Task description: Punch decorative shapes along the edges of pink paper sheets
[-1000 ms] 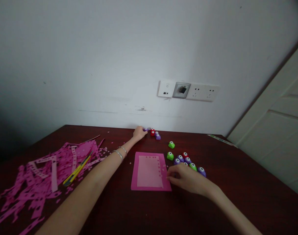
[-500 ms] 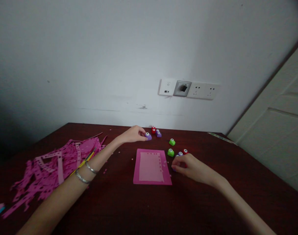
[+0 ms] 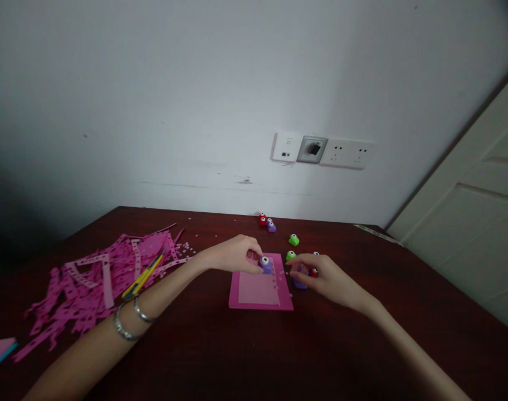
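Note:
My left hand [image 3: 242, 254] pinches a small purple craft punch [image 3: 265, 265] with a white round button, above the upper part of a pink sheet of paper [image 3: 258, 287]. The sheet lies on a darker pink pad [image 3: 234, 293]. A row of small punched shapes runs along the sheet's right side. My right hand [image 3: 321, 277] hovers just right of the pad with thumb and fingers apart. Beneath its fingers stands another purple punch [image 3: 299, 283], partly hidden, with a red punch [image 3: 314, 272] beside it. A green punch [image 3: 291, 255] stands close to its fingertips.
A heap of punched pink paper strips [image 3: 82, 284] covers the table's left, with a yellow cutter knife [image 3: 143, 274] on it. Red punches [image 3: 262, 221], purple punches [image 3: 271, 225] and another green punch [image 3: 294, 240] stand farther back. Behind is a wall with sockets [image 3: 348, 153].
My left hand has brought the purple punch from beyond the pad toward me and right, over the paper. My right hand has lifted slightly and its fingers have opened.

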The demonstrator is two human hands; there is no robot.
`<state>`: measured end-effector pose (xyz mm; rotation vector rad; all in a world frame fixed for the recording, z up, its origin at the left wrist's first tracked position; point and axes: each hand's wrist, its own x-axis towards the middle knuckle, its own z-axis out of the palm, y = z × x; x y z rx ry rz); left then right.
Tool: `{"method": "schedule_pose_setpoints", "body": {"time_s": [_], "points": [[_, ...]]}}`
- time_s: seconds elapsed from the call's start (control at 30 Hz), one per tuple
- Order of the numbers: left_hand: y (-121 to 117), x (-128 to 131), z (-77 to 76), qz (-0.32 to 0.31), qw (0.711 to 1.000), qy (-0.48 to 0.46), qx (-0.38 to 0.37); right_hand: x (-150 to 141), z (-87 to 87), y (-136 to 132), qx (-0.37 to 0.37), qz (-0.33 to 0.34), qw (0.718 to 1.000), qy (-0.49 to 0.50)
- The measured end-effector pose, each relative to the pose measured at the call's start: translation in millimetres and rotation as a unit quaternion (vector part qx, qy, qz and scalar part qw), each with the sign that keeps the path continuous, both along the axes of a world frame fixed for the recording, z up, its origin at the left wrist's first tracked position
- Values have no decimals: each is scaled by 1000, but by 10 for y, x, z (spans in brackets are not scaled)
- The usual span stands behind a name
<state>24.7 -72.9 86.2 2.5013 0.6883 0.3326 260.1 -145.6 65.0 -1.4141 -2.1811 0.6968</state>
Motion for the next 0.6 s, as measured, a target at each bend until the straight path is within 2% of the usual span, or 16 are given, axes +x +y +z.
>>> {"method": "schedule_pose_setpoints", "body": {"time_s": [0.17, 0.37, 0.6], "points": [[-62, 53, -28, -29, 999, 5, -11, -89, -42, -39, 16, 22, 999, 29], [-116, 90, -72, -73, 997, -7, -14, -166, -78, -84, 28, 25, 999, 11], [-222, 134, -55, -66, 998, -7, -8, -226, -68, -125, 30, 30, 999, 12]]}}
